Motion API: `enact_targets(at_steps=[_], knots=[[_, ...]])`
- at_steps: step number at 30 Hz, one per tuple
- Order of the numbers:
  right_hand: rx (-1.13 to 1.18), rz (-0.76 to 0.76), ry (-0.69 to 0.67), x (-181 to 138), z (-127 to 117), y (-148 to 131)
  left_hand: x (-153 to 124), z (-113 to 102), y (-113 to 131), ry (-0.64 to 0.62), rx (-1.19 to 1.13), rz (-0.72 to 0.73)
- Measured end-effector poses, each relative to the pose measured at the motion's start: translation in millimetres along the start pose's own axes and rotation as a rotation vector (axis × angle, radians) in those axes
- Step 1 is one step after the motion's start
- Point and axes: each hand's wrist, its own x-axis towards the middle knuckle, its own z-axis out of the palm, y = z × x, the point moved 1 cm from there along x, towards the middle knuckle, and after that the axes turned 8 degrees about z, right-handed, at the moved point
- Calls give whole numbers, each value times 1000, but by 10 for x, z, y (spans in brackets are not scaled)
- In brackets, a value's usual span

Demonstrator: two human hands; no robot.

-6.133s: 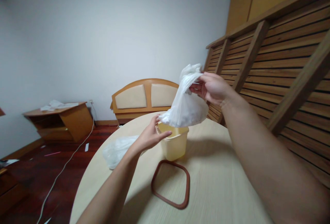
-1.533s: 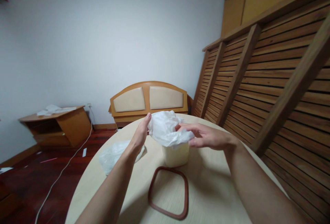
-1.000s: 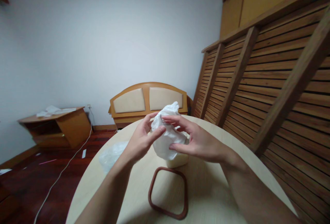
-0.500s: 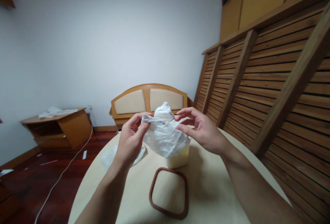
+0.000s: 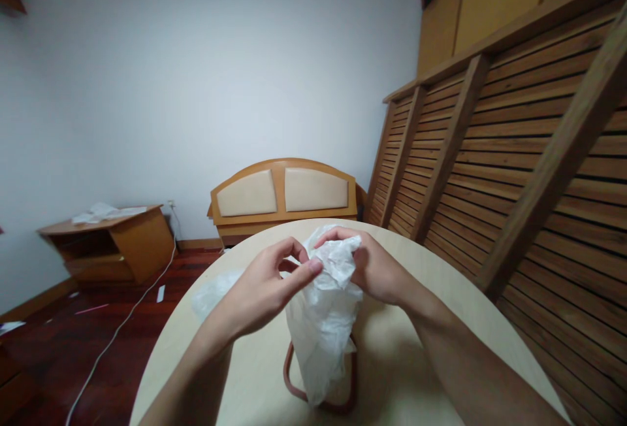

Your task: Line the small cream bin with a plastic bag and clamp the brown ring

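Observation:
A thin white plastic bag [image 5: 321, 331] hangs crumpled in front of me over the table. My left hand [image 5: 274, 289] pinches its upper left edge between thumb and fingers. At the top right of the bag my right hand [image 5: 379, 269] is closed on the gathered film, its fingertips partly hidden behind the plastic. Below, the bag covers part of a brown rounded-square frame [image 5: 292, 383] lying flat on the table. The pale yellow container seen earlier is mostly or wholly hidden behind the bag.
A round pale table [image 5: 255, 374] holds everything. Another translucent plastic bag [image 5: 210, 294] lies at its left, beside my left forearm. Beyond stand a headboard [image 5: 281, 194] and a low cabinet [image 5: 117, 249]. Wooden slatted panels [image 5: 490, 164] lean at the right.
Both hands have come closer together and the left moved right. The bag, bunched up before, now hangs down longer, over the brown frame and in front of the container.

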Motion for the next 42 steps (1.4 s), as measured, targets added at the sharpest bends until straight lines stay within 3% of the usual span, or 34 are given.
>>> enact_targets(at_steps=[4, 7, 10, 13, 17, 19, 23, 26, 29, 34, 36, 39, 42], knots=[[83, -4, 128, -36, 17, -29, -102, 157, -27, 92, 215, 165], [182, 34, 118, -70, 59, -76, -151, 326, -24, 159, 285, 290], [211, 40, 105, -83, 103, -108, -112, 421, -12, 179, 241, 298], [156, 2, 163, -61, 82, -96, 6, 364, -52, 254, 160, 275], [61, 16, 179, -54, -72, -66, 173, 106, -239, 409, -40, 143], [-51, 84, 26, -95, -151, -79, 220, -39, -344, 505, -263, 62], [-368, 257, -536, -241, -206, -158, 253, -233, -449, 487, -517, -80], [-482, 221, -669, -296, -199, -229, 247, -289, -462, 415, -588, -153], [-419, 137, -498, -257, -215, -239, 218, -305, -473, 330, -600, -209], [-145, 209, 68, -102, -370, -87, 213, -319, -540, 175, -371, -185], [-51, 279, 140, -43, -454, -19, 291, -327, -640, 224, -239, -145], [35, 354, 119, 51, -602, 105, 502, -329, -902, 433, -67, -57], [10, 348, 175, 203, -795, 321, 762, -296, -1248, 513, -97, -46]])
